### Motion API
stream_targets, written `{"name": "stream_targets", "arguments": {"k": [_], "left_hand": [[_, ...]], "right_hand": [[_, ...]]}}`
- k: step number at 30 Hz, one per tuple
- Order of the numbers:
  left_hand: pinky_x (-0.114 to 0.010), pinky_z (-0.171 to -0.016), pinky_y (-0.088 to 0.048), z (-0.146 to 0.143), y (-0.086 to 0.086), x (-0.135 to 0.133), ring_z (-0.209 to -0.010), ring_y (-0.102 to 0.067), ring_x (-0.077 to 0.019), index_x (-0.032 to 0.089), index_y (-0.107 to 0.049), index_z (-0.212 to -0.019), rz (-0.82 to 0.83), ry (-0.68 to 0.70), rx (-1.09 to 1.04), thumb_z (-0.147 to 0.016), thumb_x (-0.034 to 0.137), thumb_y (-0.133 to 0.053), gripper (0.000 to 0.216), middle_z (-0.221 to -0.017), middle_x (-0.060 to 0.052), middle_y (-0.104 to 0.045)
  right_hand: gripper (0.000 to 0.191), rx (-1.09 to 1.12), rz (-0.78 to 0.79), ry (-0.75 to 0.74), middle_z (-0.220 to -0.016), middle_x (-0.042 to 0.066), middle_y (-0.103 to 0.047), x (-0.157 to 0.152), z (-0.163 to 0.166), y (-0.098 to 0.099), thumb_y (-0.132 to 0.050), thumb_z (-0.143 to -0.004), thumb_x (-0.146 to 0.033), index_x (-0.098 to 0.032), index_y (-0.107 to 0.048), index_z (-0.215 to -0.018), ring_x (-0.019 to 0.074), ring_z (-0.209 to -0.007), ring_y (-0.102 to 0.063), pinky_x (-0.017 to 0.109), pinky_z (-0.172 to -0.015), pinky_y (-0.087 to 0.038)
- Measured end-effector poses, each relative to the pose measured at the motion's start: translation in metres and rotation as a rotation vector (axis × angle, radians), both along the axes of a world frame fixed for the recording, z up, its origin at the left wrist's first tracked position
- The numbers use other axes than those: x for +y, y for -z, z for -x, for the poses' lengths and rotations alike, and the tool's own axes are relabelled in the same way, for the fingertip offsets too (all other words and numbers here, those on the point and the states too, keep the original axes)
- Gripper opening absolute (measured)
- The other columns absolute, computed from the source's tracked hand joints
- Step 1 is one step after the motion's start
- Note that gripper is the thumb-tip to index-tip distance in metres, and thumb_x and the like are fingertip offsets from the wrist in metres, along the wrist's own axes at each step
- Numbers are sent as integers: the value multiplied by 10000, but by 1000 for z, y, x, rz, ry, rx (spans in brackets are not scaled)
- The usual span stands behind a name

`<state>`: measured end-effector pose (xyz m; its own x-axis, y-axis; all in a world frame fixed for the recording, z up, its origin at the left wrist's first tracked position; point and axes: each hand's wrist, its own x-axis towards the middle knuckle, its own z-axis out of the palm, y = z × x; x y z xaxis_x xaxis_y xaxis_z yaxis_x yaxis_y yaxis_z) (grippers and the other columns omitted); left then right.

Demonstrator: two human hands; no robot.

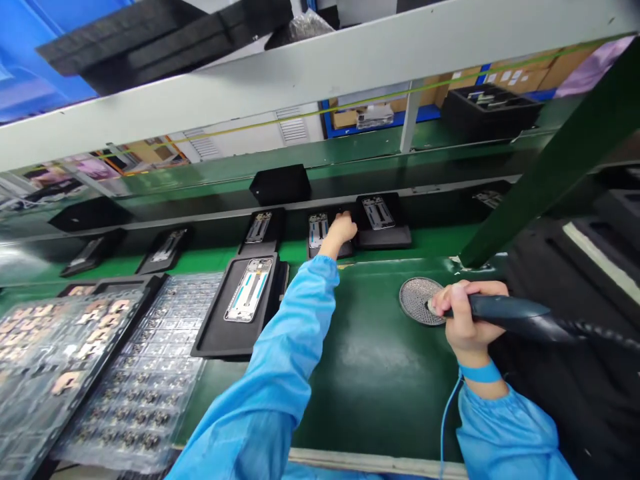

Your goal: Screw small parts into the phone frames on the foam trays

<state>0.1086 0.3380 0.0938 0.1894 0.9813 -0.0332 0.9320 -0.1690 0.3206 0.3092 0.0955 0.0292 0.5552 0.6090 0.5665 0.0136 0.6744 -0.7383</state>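
My left hand (341, 231) reaches far forward and grips the right edge of a black tray (320, 253) that carries a phone frame (317, 230) on the conveyor belt. My right hand (463, 313) is closed round the handle of a dark electric screwdriver (520, 317), whose tip rests over a round perforated metal dish (416, 300) on the green mat. Just in front of my left arm lies another black tray (220, 333) holding a phone frame (249, 289).
Several more black trays with phone frames (378, 213) stand along the belt. Clear plastic trays of small parts (145, 387) and flex pieces (45, 347) lie at the left. A green post (540, 160) slants at the right. A grey shelf (300, 73) runs overhead.
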Motion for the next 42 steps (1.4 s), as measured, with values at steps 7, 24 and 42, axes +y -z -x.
{"name": "stream_targets", "arguments": {"k": [7,24,42], "left_hand": [[-772,-1353,-594,61,31,-69,-1668,-707,-502,202,-816,-1502,100,-142,112,-1161,134,-803,347,-1646,-267,-833],[-448,-1005,-564,117,40,-304,-1147,-765,-320,278,-848,-1295,10,448,-199,-1242,113,-620,286,-1236,-91,-858],[-683,-1437,-540,109,89,-224,-1725,-619,-449,255,-720,-1858,54,352,-320,-1240,389,-757,633,-1861,-213,-715]], "right_hand": [[515,78,50,56,-687,-107,-631,3,-10,-5,-1064,-1062,-556,-303,-615,-1076,162,-497,-594,325,-547,-620],[565,20,162,8,-655,-131,-593,13,-29,-7,-1059,-1056,-641,-332,-587,-1087,157,-467,-532,309,-494,-531],[575,-77,216,-42,-631,-145,-574,22,-25,-1,-1040,-1062,-671,-339,-571,-1089,162,-440,-517,315,-494,-506]]}}
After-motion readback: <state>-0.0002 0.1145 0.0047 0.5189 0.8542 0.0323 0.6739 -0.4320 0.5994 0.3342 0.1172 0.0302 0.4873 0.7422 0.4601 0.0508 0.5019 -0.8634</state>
